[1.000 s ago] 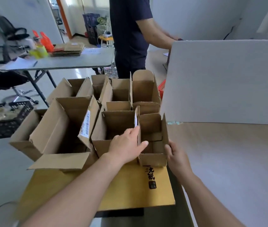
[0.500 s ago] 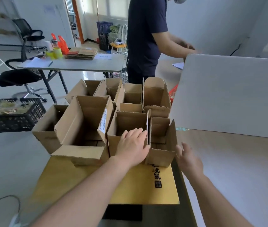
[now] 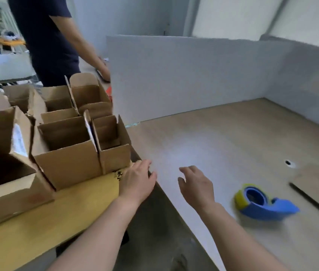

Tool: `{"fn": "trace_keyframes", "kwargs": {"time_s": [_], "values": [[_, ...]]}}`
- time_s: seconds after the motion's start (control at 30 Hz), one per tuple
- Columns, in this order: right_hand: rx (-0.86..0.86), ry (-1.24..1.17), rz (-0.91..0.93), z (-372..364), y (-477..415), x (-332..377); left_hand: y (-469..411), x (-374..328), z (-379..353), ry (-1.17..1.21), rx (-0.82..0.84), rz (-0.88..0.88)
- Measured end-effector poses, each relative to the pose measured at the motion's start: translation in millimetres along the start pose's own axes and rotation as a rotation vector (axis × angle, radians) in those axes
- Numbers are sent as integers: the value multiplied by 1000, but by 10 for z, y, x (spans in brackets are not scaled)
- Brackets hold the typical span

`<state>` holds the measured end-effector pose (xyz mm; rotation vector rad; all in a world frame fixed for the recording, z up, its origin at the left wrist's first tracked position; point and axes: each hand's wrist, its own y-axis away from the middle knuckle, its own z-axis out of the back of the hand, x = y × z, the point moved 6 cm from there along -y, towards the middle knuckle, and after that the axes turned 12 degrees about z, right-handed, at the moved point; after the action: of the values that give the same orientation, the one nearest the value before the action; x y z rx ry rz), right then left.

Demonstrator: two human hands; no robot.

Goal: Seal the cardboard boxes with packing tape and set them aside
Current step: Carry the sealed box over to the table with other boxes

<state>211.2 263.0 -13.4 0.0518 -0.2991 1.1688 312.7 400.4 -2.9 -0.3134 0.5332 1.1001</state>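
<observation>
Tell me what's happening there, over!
Left hand and right hand open, empty. Boxes unsealed, flaps up. Tape dispenser on table beside right hand, path clear.

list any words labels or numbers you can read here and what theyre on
No text reads clearly in this view.
Black printed characters on the yellow cardboard sheet: blurred and partly hidden by the left hand, unreadable.
White sticker label on a flap of the large open box: print too blurred to read.
Blue tape dispenser: no writing visible.
</observation>
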Motion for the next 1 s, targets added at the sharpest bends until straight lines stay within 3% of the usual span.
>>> {"fn": "trace_keyframes", "kwargs": {"time_s": [0.2, 0.6, 0.8, 1.0], "values": [[-67, 46, -276, 285, 778, -982, 289, -882, -711, -18, 202, -262], [-217, 68, -697, 930, 2154, -2654, 932, -2847, -1956, -117, 376, -602], [-206, 34, -860, 1010, 2686, -3498, 1106, -3585, -2571, -182, 492, -685], [-150, -12, -1028, 963, 3142, -4366, 998, -4117, -3323, -321, 582, -642]]}}
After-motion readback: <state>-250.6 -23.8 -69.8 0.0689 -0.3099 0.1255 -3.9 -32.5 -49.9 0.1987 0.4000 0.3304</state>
